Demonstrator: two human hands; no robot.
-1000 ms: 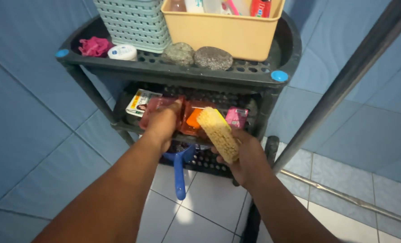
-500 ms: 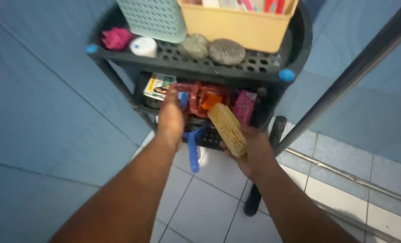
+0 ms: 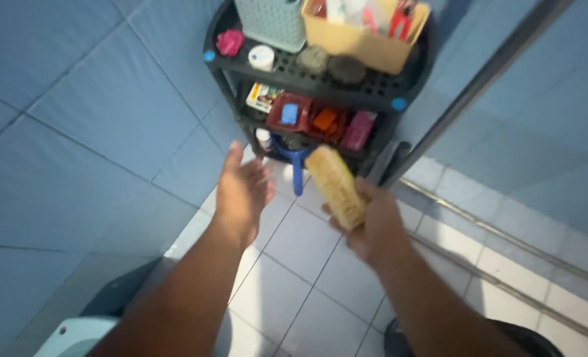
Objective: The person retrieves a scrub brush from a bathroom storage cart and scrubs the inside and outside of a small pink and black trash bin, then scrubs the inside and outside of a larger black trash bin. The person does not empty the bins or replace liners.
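Your right hand (image 3: 373, 228) is clenched around a tan scrub brush (image 3: 337, 186), held tilted above the pale tiled floor (image 3: 307, 264), just in front of the black corner shelf rack (image 3: 400, 99); your left hand (image 3: 241, 192) is spread and released, grasping nothing, apart from the brush; a blue handle (image 3: 297, 168) hangs from the rack's lower shelf between your hands; middle shelf holds a dark red tray (image 3: 287, 112); top shelf carries a yellow bin (image 3: 367, 43) and a green basket (image 3: 271, 23).

The brush (image 3: 337, 187) sits in the right hand (image 3: 372, 228), its end sticking out beyond the fingers. The rack (image 3: 320, 82) stands beyond both hands' fingertips. The left hand (image 3: 241, 192) is left of the brush, apart from it.
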